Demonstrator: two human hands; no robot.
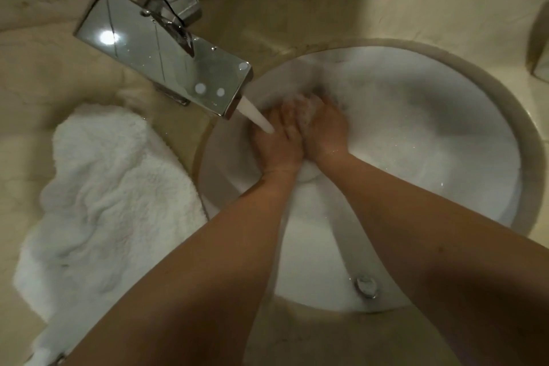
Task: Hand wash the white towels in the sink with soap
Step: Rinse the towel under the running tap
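Lathering under the tap stream (257,119): my left hand (277,142) and right hand (322,128) press together, fingers closed on suds, over the sink (445,157). White towel (113,187) lies left on the counter.

Chrome faucet (166,53), beige counter (326,9), perhaps marble.
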